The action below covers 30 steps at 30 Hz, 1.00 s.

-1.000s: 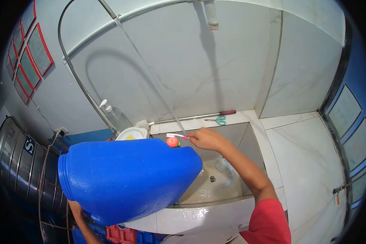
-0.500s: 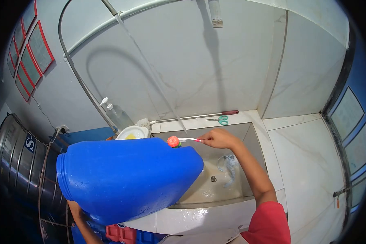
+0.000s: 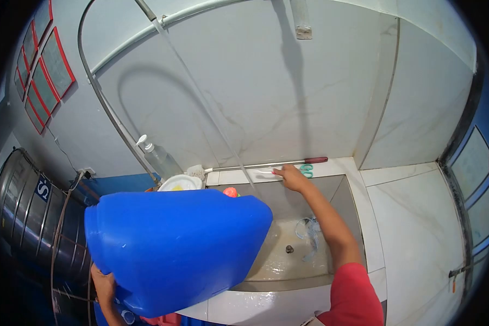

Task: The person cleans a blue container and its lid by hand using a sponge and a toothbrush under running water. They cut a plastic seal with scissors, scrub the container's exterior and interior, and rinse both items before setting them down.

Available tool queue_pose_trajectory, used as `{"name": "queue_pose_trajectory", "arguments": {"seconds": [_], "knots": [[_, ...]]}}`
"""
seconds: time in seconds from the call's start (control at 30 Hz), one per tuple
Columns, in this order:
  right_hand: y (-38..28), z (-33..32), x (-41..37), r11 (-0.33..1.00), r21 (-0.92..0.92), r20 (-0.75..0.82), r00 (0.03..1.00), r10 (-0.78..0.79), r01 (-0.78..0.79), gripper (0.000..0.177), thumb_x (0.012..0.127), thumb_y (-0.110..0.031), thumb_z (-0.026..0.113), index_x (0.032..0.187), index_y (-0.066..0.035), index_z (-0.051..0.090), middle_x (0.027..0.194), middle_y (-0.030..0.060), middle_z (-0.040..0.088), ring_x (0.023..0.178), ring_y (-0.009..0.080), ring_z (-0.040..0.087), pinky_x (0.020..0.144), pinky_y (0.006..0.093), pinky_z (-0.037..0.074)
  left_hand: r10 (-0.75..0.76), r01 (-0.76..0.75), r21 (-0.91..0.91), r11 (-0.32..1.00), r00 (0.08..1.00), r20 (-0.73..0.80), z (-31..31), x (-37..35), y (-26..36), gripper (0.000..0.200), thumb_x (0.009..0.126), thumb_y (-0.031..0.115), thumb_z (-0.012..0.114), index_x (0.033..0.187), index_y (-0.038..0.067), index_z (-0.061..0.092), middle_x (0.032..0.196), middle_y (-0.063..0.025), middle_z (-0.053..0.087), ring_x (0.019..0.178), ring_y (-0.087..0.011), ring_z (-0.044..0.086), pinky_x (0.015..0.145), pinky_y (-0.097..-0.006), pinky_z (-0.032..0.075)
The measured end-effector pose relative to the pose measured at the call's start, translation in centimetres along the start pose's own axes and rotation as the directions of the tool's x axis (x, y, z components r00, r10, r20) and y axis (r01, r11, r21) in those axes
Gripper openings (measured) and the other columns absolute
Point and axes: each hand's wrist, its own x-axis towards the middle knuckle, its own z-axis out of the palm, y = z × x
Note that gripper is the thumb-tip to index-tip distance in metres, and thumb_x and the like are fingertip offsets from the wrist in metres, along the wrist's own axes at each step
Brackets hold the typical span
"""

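Observation:
A large blue plastic jug (image 3: pixel 174 244) lies tilted across the left side of the sink (image 3: pixel 339 233). My left hand (image 3: pixel 104 283) grips the jug at its lower left, with part of the fingers hidden. An orange-red cap (image 3: pixel 231 192) shows at the jug's far edge. My right hand (image 3: pixel 292 178) is over the sink's back ledge, fingers pinched on a slim white brush (image 3: pixel 264 173) with a pink part, which looks like a toothbrush. Close behind this hand lie teal-handled scissors (image 3: pixel 307 169). Water streams from a hose nozzle (image 3: pixel 146 11) toward the sink.
A long-handled brush (image 3: pixel 266 164) lies along the back ledge. At its left stand a pump bottle (image 3: pixel 160 158) and a white bowl (image 3: pixel 180 182) with something yellow. A blue-white strip (image 3: pixel 312 236) lies in the sink near the drain fitting (image 3: pixel 289 249). A dark tank (image 3: pixel 32 217) stands left.
My right hand has moved the toothbrush away from the orange-red cap to the back ledge. The jug has tilted slightly, its left end lower, still in my left hand.

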Motion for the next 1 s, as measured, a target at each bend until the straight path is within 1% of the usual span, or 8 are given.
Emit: {"name": "queue_pose_trajectory", "arguments": {"seconds": [0.07,0.23,0.3,0.37,0.43,0.57,0.77,1.0], "knots": [[0.3,2.6,3.2,0.997,-0.071,0.018,0.999,0.027,-0.025,0.032,0.085,-0.01,0.05,0.116,-0.005,0.058,0.112,0.0166,0.055,0.106,0.0323,0.053,0.089,0.0401,0.043,-0.38,0.342,0.168,0.925,0.809,0.448,1.7,0.2,6.5,0.03,0.064,-0.005,0.054,0.094,0.0,0.055,0.067,-0.0031,0.055,0.052,-0.0093,0.051,0.048,-0.0239,0.04],[0.5,5.9,5.5,0.938,-0.323,-0.243,0.947,-0.211,0.126,0.026,0.081,-0.01,0.052,0.1,0.004,0.061,0.109,0.0197,0.059,0.105,0.0335,0.056,0.087,0.0401,0.045,-0.311,0.188,0.263,0.946,0.751,0.582,7.7,-1.4,5.6,0.021,0.064,0.002,0.061,0.085,0.0,0.057,0.07,-0.0052,0.06,0.06,-0.0131,0.056,0.058,-0.0273,0.044],[-5.1,-0.9,6.6,0.997,-0.007,0.113,0.991,0.073,-0.073,0.022,0.074,-0.009,0.054,0.087,0.005,0.064,0.087,0.0211,0.065,0.092,0.0338,0.063,0.082,0.0418,0.048,-0.317,0.132,0.314,0.94,0.677,0.664,10.4,-2.1,5.8,0.021,0.065,0.006,0.064,0.085,0.0,0.058,0.072,-0.0096,0.062,0.067,-0.0179,0.06,0.065,-0.0304,0.046],[-7.7,-1.9,7.6,0.974,0.213,0.09,0.991,-0.096,0.075,0.019,0.07,-0.009,0.055,0.077,0.007,0.064,0.069,0.0198,0.064,0.073,0.0326,0.066,0.07,0.0435,0.051,-0.196,0.03,0.239,0.971,0.678,0.709,13.6,-3.7,4.6,0.023,0.065,0.009,0.065,0.086,0.002,0.06,0.075,-0.014,0.063,0.071,-0.0246,0.063,0.068,-0.0337,0.048],[-11.8,-5.3,7.3,0.904,0.378,0.333,0.94,0.069,-0.2,0.02,0.067,-0.005,0.057,0.08,0.007,0.066,0.075,0.0244,0.065,0.068,0.0347,0.066,0.065,0.0412,0.051,-0.166,0.014,0.2,0.98,0.613,0.772,16.7,-5.6,2.0,0.025,0.066,0.011,0.065,0.089,0.003,0.062,0.079,-0.016,0.065,0.076,-0.029,0.064,0.07,-0.0359,0.049],[-11.9,-4.2,8.7,0.901,0.37,0.41,0.91,0.06,-0.226,0.02,0.065,-0.006,0.06,0.078,0.008,0.066,0.073,0.0237,0.065,0.062,0.0325,0.065,0.06,0.0414,0.051,-0.147,0.012,0.169,0.986,0.555,0.819,22.1,-10.2,-0.3,0.024,0.068,0.01,0.065,0.091,0.004,0.062,0.076,-0.0152,0.065,0.07,-0.0281,0.064,0.065,-0.0366,0.049],[-12.4,-4.7,8.3,0.752,0.505,0.449,0.873,0.191,-0.424,0.017,0.067,-0.002,0.057,0.076,0.009,0.067,0.068,0.0201,0.065,0.058,0.0268,0.065,0.051,0.038,0.049,-0.443,0.645,0.14,0.751,0.335,0.832,27.7,-16.3,-2.7,0.018,0.067,0.003,0.062,0.084,0.0,0.06,0.058,-0.0084,0.056,0.041,-0.0154,0.052,0.036,-0.0318,0.04],[-13.7,-5.6,8.0,0.52,0.593,0.596,0.769,0.231,-0.615,0.019,0.067,0.01,0.045,0.071,0.007,0.064,0.069,0.0194,0.063,0.06,0.0262,0.066,0.049,0.0349,0.052,-0.165,0.416,0.091,0.905,0.146,0.976,32.6,-12.9,-3.9,0.019,0.07,0.01,0.062,0.086,0.0,0.059,0.056,-0.0083,0.055,0.041,-0.0154,0.051,0.039,-0.0299,0.041]]}}
